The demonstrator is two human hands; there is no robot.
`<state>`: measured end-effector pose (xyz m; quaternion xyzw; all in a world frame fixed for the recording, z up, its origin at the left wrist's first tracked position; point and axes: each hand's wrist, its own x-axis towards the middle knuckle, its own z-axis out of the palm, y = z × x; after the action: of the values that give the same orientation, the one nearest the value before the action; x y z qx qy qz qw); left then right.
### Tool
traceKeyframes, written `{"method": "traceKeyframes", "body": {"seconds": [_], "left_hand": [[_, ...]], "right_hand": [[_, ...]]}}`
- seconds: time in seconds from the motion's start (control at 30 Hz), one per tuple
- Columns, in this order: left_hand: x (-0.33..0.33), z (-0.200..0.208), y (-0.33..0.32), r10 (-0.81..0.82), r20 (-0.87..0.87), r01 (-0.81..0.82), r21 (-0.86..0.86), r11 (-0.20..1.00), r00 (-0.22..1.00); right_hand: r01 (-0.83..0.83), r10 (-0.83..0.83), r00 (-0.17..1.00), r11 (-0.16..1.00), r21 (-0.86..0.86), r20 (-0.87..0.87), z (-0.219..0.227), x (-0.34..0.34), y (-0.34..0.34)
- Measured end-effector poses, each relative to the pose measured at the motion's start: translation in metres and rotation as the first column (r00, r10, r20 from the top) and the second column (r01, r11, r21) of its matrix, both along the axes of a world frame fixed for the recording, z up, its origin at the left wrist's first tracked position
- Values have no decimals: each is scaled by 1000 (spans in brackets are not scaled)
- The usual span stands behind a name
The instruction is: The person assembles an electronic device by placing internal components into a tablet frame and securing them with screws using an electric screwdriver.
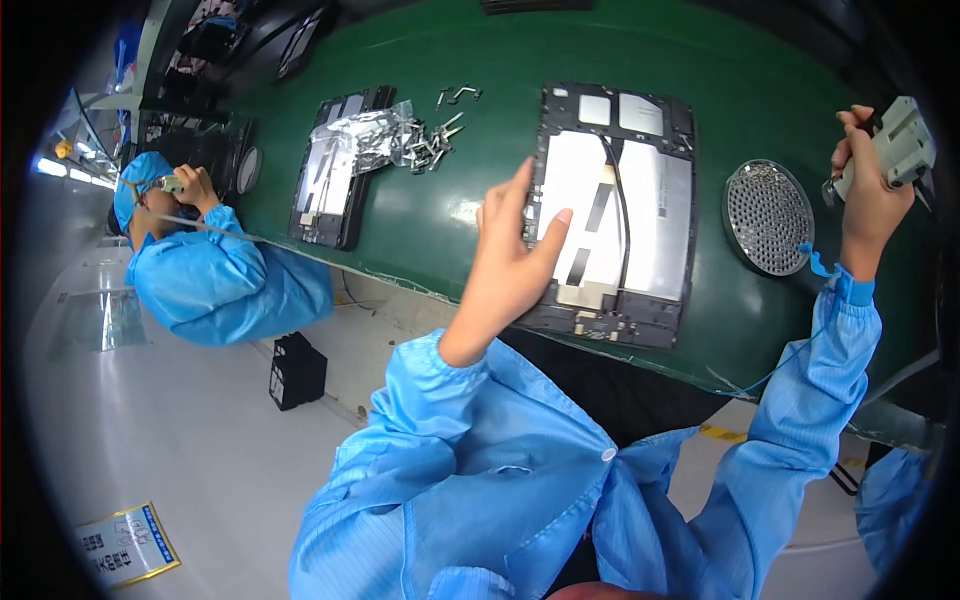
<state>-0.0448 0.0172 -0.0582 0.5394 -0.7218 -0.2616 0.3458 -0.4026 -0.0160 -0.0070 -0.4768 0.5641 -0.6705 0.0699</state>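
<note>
An opened tablet-like device (655, 215) lies on the green bench in front of me, its silver battery and a black cable exposed. At its left edge rests my left hand (515, 235), thumb and fingers spread, the thumb over the silver part. Off to the right, my right hand (868, 190) is raised with its fingers closed round a pale grey boxy tool (905, 140), whose exact kind I cannot make out. Below and left of that hand stands a round metal tray (768, 218) full of small holes. A blue strap with a thin cord circles my right wrist.
Further left, more opened devices (325, 205) lie stacked, with a clear plastic bag (375, 138) on top. Small metal parts (430, 145) are scattered beside it. A co-worker in blue (220, 265) sits at the bench's left. A black box (297, 370) stands on the floor.
</note>
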Motion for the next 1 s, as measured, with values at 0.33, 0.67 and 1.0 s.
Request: {"method": "traceKeyframes", "body": {"seconds": [0.33, 0.67, 1.0], "left_hand": [[108, 17, -179, 39, 360, 115, -396, 911, 932], [126, -8, -222, -125, 431, 240, -224, 944, 894], [51, 18, -208, -108, -153, 11, -528, 849, 982]], "right_hand": [[-131, 131, 990, 991, -3, 55, 18, 16, 13], [-418, 417, 886, 908, -38, 203, 37, 10, 33], [-387, 371, 906, 921, 49, 203, 29, 36, 35]]}}
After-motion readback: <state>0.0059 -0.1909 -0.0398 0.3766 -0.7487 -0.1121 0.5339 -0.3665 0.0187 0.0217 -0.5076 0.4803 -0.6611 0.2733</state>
